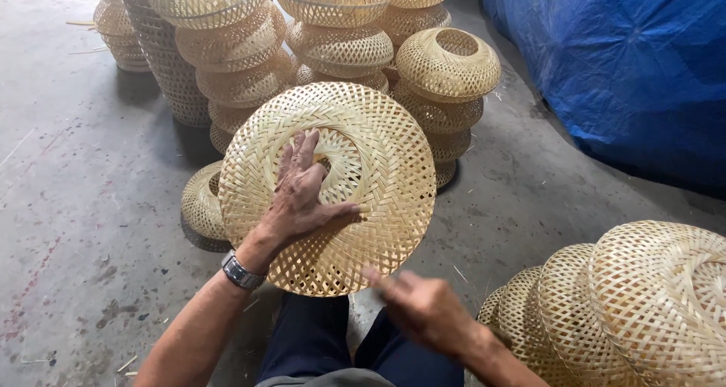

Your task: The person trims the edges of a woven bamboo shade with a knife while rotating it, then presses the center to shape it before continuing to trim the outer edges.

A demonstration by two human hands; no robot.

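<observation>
While the round woven bamboo shade (333, 190) is held tilted above the person's lap, its underside is turned toward the camera and its central ring opening is partly covered by the left hand (302, 198). That hand is laid flat against the weave, with the fingers (299, 156) spread over the ring and the thumb extended to the right; the shade is supported by it. A metal wristwatch (240, 270) is worn on the left wrist. The right hand (423, 307) is seen just below the lower edge of the shade, apart from it; it is blurred, and whether anything is pinched in it cannot be told.

Behind the shade, toward the far edge of the concrete floor (83, 205), several tall stacks of similar shades (340, 46) are stood close together. One single shade (203, 205) is laid on the floor just left of the held one. A further row of shades (628, 311) is lying on its side at the near right corner. A blue tarpaulin (628, 62) is spread over the far right corner.
</observation>
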